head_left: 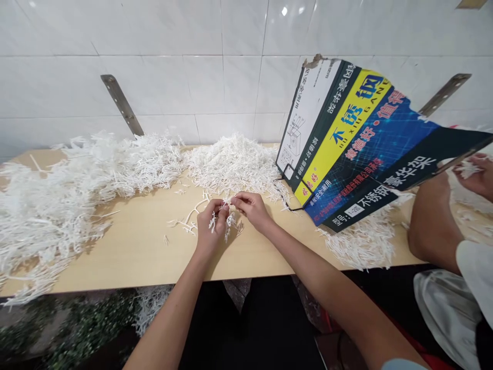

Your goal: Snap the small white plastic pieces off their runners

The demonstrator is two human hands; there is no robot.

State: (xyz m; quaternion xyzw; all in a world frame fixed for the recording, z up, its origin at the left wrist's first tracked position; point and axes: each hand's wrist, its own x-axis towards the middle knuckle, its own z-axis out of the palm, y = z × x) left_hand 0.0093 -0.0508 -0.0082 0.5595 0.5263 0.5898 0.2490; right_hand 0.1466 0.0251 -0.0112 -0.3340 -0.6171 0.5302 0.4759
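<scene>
My left hand (211, 223) is closed around a white branched plastic sprig (230, 220), whose thin tips poke out between and below the fingers. At the sprig's upper end, the thumb and forefinger of my right hand (252, 209) pinch it. Both hands are just above the wooden tabletop (162, 257). Loose white stems (188, 224) lie beside my left hand. Behind the hands rises a heap of short white pieces (233, 163). A larger tangle of white branched sprigs (50, 205) spreads over the left side.
A printed cardboard sheet (346, 144) stands tilted at the right, with more white pieces (362, 244) below it. Beyond it a co-worker's hand (477, 174) holds white bits. Metal brackets (122, 105) are fixed to the tiled wall. Green artificial foliage (92, 324) lies below the table.
</scene>
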